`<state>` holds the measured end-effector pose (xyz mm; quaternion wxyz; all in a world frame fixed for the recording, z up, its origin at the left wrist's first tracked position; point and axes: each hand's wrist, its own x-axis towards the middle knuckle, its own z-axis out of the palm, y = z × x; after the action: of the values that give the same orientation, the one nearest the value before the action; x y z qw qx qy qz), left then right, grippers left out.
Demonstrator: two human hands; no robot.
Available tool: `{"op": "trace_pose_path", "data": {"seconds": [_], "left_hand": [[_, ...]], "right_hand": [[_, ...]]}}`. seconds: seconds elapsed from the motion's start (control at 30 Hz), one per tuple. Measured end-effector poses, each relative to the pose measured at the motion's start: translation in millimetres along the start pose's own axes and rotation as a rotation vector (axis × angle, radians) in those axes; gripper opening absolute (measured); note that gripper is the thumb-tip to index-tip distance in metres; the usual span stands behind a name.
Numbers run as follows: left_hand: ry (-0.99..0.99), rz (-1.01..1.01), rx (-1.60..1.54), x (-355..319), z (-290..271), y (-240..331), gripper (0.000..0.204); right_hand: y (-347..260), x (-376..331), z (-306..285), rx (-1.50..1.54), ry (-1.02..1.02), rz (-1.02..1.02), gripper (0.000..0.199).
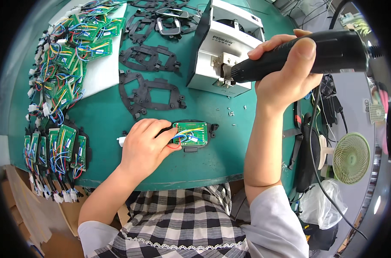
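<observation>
My right hand (290,73) is wrapped around a black electric screwdriver (333,52), thumb on top. The screwdriver's tip end sits at the front outlet of a white screw feeder (217,51), and its bit is hard to make out. On the green bench, nearer to me, my left hand (146,144) grips the left end of a green circuit board (200,133) that lies on a black plastic frame (213,129). Yellow, blue, white and red wires cross the board beside my thumb and forefinger. A white connector (121,141) shows left of that hand, and my fingers hide part of the frame.
Loose screws (231,114) lie before the feeder. Bare black frames (152,92) line the bench behind my left hand. Wired boards (66,60) pile up at the left, with more boards on frames (62,144) at the near edge. A green fan (351,158) stands right; a black cable (312,142) hangs there.
</observation>
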<state>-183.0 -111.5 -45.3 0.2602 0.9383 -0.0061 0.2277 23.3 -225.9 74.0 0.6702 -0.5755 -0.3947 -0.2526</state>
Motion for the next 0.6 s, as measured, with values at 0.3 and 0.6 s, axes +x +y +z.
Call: {"op": "trace_pose_path", "data": {"seconds": [0.3, 0.6], "left_hand": [[0.012, 0.003, 0.025, -2, -1, 1, 0.038], [0.008, 0.006, 0.044, -3, -1, 0, 0.036]], "right_hand": [[-24, -56, 28, 0.264, -0.231, 0.331, 0.065], [-14, -78, 51, 0.308, -0.282, 0.281, 0.061]]}}
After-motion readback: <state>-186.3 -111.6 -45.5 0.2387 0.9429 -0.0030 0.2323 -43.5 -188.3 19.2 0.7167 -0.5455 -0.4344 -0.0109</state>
